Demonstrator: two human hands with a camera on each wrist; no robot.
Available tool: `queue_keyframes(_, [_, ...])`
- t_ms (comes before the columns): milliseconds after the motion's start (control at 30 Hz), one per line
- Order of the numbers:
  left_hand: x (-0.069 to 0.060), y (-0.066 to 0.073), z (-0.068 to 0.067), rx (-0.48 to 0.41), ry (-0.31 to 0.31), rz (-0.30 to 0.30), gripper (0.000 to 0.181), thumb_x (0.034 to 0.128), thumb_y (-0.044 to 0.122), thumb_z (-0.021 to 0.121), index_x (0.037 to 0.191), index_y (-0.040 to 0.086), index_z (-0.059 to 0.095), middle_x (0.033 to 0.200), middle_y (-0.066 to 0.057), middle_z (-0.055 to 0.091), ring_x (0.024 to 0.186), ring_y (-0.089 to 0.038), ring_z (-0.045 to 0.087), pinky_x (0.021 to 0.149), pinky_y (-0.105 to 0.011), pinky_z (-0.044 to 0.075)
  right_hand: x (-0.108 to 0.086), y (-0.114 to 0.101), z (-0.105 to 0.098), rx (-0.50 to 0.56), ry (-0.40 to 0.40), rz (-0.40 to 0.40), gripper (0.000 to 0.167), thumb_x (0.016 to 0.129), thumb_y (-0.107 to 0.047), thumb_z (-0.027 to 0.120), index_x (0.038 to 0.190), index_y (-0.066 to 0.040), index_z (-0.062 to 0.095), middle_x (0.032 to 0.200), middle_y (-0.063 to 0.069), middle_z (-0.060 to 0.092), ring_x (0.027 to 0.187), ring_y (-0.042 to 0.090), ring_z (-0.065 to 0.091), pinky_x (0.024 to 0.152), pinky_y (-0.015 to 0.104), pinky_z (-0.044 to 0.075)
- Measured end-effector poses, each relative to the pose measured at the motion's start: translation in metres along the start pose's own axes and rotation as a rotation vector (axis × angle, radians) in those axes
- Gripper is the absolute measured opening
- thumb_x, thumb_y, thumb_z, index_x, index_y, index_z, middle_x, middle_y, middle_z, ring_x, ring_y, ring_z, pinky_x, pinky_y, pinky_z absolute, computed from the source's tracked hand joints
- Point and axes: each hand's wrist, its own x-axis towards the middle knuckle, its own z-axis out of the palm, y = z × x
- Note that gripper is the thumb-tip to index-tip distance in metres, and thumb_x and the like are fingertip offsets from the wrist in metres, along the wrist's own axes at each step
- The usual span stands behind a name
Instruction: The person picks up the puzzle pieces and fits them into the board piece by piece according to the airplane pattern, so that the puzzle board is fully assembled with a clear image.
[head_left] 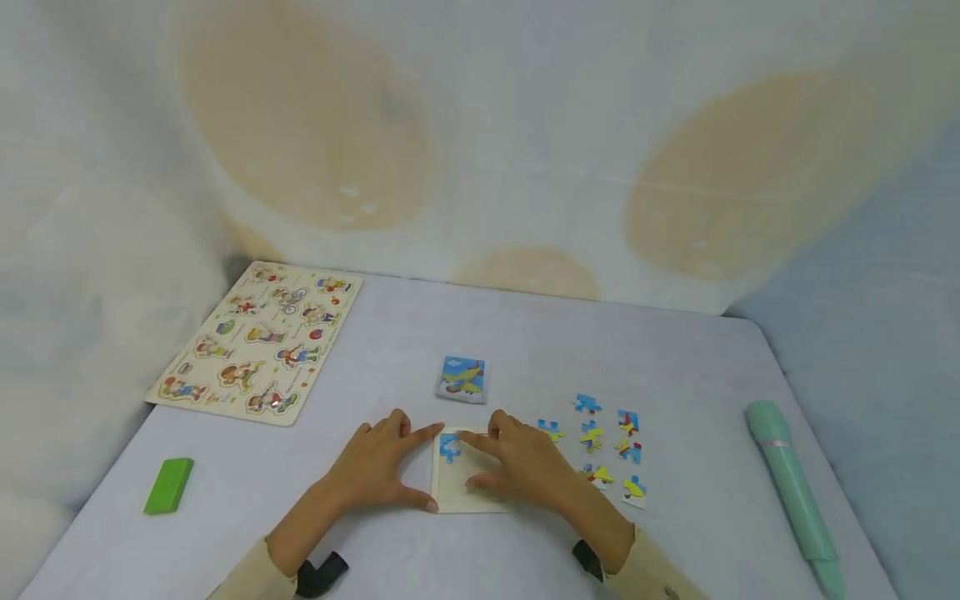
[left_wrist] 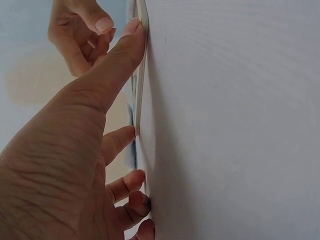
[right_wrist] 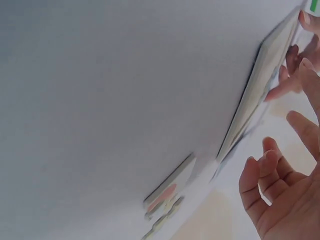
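Pale wooden square puzzle tray (head_left: 453, 492) lies flat on the white-covered desk (head_left: 465, 567) between both hands, with a blue knobbed jigsaw piece (head_left: 450, 448) in its upper-left corner. Whether that piece sits flush I cannot tell; if it does not, a sideways drag by the right index finger could twist it out of the corner. The left grip (head_left: 382, 467) is spread wide, index finger and thumb touching the tray's two left corners; should that brace slacken, a push could skid the tray. The right grip (head_left: 517, 467) is partly spread above the tray, holding nothing; contact with the piece is unclear. Its wrist passes just beside loose blue-and-yellow jigsaw pieces (head_left: 591, 436), so a low withdrawal might scatter them. Farther back, a square blue picture block with a yellow aeroplane (head_left: 462, 379) could be bumped by a forward shove.
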Motion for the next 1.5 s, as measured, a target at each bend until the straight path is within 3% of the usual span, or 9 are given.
queue_keyframes(333, [0.000,0.002,-0.002,-0.001,-0.008,-0.009,0.104,0.0563,0.087,0.068,0.146,0.038,0.049,0.096,0.007,0.036,0.076,-0.008,0.035,0.068,-0.029,0.028,-0.019,0.020,-0.004,0.095,0.180,0.018,0.054,0.075,-0.046,0.083,0.124,-0.025,0.071,0.097,-0.005,0.050,0.077,0.006,0.044,0.064,0.017,0.040])
queue_keyframes(533, [0.000,0.001,-0.001,0.008,0.000,-0.013,0.104,0.0551,0.088,0.068,0.145,0.038,0.051,0.095,0.007,0.037,0.076,-0.008,0.035,0.069,-0.029,0.028,-0.028,0.030,-0.008,0.198,0.237,0.067,0.054,0.073,-0.041,0.086,0.121,-0.018,0.073,0.097,-0.006,0.050,0.081,0.006,0.045,0.066,0.017,0.043])
queue_keyframes(667, [0.000,0.002,0.000,0.007,0.002,-0.013,0.105,0.0547,0.088,0.067,0.145,0.037,0.051,0.095,0.007,0.037,0.076,-0.008,0.035,0.068,-0.029,0.028,-0.035,0.042,-0.012,0.292,0.250,0.089,0.054,0.075,-0.035,0.086,0.122,-0.013,0.072,0.098,-0.002,0.051,0.080,0.012,0.049,0.066,0.018,0.043])
queue_keyframes(867, [0.000,0.002,0.000,0.001,0.002,-0.006,0.105,0.0552,0.089,0.065,0.144,0.037,0.051,0.095,0.007,0.037,0.076,-0.008,0.035,0.068,-0.029,0.028,-0.044,0.066,-0.023,0.381,0.230,0.191,0.054,0.076,-0.030,0.086,0.124,-0.011,0.070,0.098,0.004,0.052,0.074,0.020,0.051,0.061,0.020,0.041])
queue_keyframes(1167, [-0.001,0.002,-0.001,0.005,-0.008,-0.014,0.105,0.0547,0.089,0.067,0.144,0.037,0.051,0.095,0.007,0.037,0.076,-0.009,0.035,0.068,-0.029,0.028,-0.057,0.107,-0.038,0.436,0.229,0.381,0.050,0.078,-0.022,0.084,0.124,-0.009,0.070,0.098,0.009,0.054,0.082,0.019,0.051,0.071,0.029,0.046])
queue_keyframes(1500, [-0.001,0.004,-0.003,0.001,0.008,-0.004,0.104,0.0551,0.087,0.068,0.144,0.036,0.052,0.095,0.007,0.037,0.075,-0.009,0.035,0.068,-0.030,0.028,-0.071,0.137,-0.036,0.439,0.237,0.435,0.046,0.080,-0.018,0.083,0.123,-0.007,0.070,0.097,0.010,0.055,0.082,0.023,0.051,0.065,0.026,0.042])
